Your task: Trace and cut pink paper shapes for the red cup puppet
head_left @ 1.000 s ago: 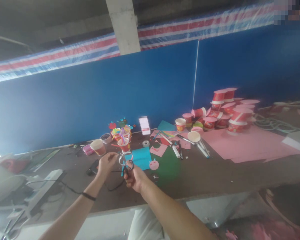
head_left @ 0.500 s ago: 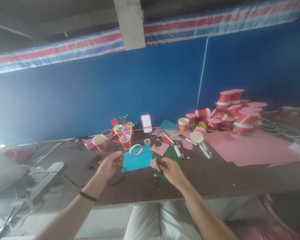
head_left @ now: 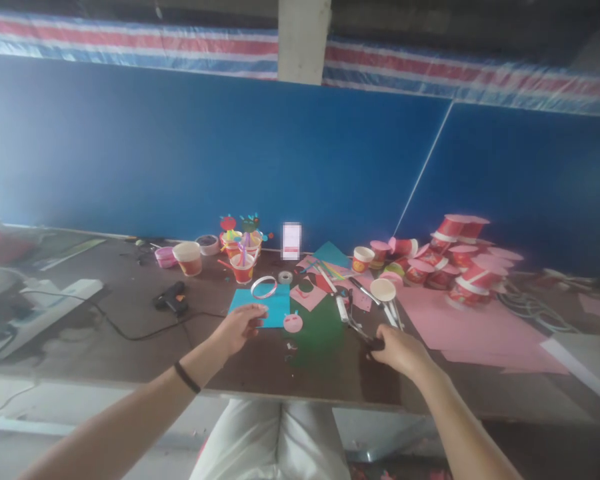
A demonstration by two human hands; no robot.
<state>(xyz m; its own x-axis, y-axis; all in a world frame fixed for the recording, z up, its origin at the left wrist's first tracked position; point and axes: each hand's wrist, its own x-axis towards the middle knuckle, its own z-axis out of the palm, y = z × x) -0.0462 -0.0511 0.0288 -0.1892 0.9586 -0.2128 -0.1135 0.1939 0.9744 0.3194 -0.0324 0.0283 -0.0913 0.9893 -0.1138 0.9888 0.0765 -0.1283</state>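
Observation:
My right hand (head_left: 397, 350) is closed around the dark handles of a pair of scissors (head_left: 361, 333), whose blades point left and away over the table. Above the near edge of a bright blue sheet (head_left: 237, 303) is my left hand (head_left: 240, 327), its fingers pinched together; anything between them is too small to make out. A pink round paper face (head_left: 293, 323) with small blue tips lies between the hands, by the left edge of a green sheet (head_left: 323, 330). A white paper ring (head_left: 264, 287) stands on the blue sheet.
Decorated paper cups (head_left: 243, 269) stand behind the blue sheet, near a tape roll (head_left: 285, 277). A corded glue gun (head_left: 171, 300) lies left. Stacked red cups (head_left: 473, 280) and large pink sheets (head_left: 440, 320) occupy the right. A power strip (head_left: 55, 313) is far left.
My right hand has moved right, away from the pink face, with the scissors. The face now lies by the green sheet. My left hand has come over the blue sheet; the view has shifted.

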